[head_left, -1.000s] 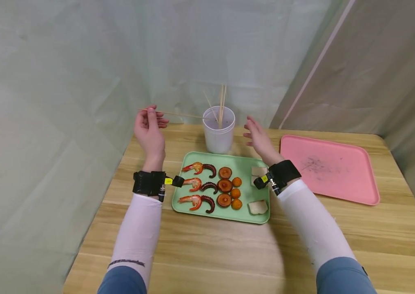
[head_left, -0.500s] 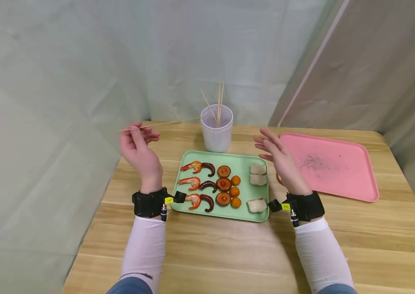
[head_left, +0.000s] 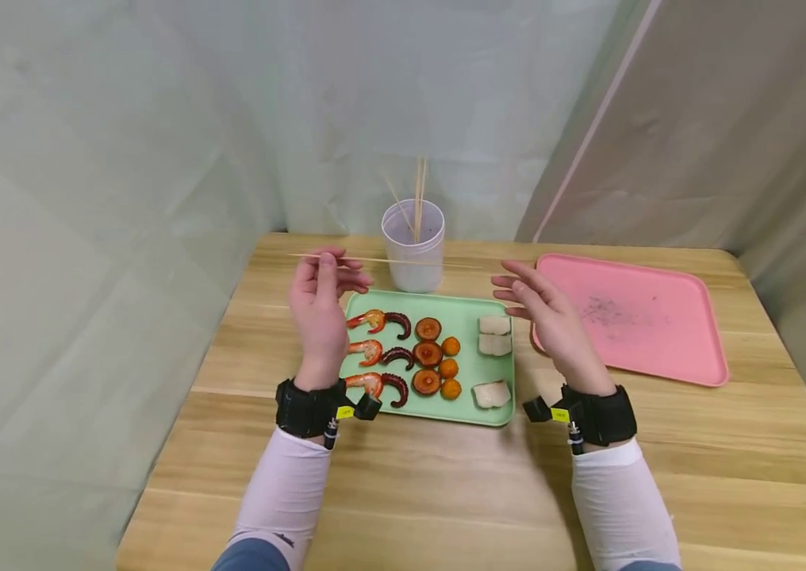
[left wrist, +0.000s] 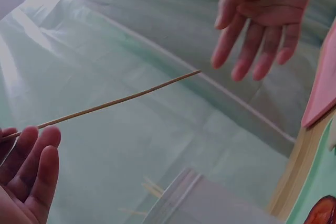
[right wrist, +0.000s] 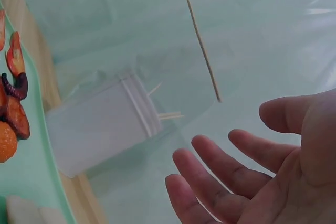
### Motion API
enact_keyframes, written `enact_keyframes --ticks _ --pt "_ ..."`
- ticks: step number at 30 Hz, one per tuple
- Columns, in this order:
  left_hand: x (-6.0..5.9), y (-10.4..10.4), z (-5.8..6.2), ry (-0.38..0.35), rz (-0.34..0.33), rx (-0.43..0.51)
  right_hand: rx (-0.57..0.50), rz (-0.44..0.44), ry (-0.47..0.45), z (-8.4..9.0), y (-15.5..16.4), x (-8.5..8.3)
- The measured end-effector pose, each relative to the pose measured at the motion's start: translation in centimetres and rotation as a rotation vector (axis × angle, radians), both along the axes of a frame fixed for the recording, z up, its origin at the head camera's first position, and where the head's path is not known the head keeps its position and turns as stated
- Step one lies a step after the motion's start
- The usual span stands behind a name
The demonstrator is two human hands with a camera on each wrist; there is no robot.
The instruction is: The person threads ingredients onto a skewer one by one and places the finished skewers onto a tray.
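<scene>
My left hand [head_left: 320,317] pinches a thin wooden skewer [left wrist: 113,102] near one end, above the left back part of the green tray [head_left: 460,408]. The skewer points right, passing in front of the white cup [head_left: 413,277]. Its free end stops short of my right hand [head_left: 553,317], which hangs with spread fingers and holds nothing. Inside the cup stand several more skewers [head_left: 420,190]. On the tray lie shrimp [head_left: 367,351], octopus tentacles [head_left: 397,357], mushroom caps [head_left: 427,354], orange balls [head_left: 449,368] and pale white pieces [head_left: 492,394].
A pink tray [head_left: 660,349] with dark smudges lies at the right on the wooden table [head_left: 446,492]. Pale cloth [head_left: 346,103] hangs behind the table and along its sides.
My left hand first moved left and toward me, pulling the skewer away from the cup, then came back right with it. My right hand shifted right and toward me, away from the cup.
</scene>
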State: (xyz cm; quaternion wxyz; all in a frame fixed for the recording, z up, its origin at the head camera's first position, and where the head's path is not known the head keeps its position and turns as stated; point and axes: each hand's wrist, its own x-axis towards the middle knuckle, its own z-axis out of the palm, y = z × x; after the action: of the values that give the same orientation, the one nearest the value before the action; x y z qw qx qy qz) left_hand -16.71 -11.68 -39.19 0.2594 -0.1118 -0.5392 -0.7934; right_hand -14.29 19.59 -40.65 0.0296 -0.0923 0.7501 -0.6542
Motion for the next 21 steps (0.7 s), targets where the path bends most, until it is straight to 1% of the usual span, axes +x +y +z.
enact_keyframes --ticks 2,4,6,11,15,18,21 --pt "0.3 0.5 0.1 0.006 -0.053 -0.045 0.002 0.008 0.019 0.2 -0.1 0.1" --pt "0.7 0.9 0.1 0.014 -0.09 -0.089 0.015 0.019 0.03 0.3 0.0 0.3" --pt "1.0 1.2 0.1 0.013 -0.12 -0.119 0.032 0.043 0.035 0.3 0.1 0.4" --pt "1.5 1.4 0.1 -0.021 -0.182 -0.176 0.104 0.132 0.026 0.5 0.0 0.6" --pt "1.5 1.5 0.1 -0.04 -0.229 -0.222 0.187 0.176 0.038 0.7 -0.2 0.6" --pt "1.5 1.7 0.1 -0.063 -0.277 -0.275 0.272 0.188 0.075 0.8 -0.2 0.7" --pt "1.5 1.9 0.1 -0.099 -0.33 -0.304 0.366 0.189 0.118 0.9 0.0 0.9"
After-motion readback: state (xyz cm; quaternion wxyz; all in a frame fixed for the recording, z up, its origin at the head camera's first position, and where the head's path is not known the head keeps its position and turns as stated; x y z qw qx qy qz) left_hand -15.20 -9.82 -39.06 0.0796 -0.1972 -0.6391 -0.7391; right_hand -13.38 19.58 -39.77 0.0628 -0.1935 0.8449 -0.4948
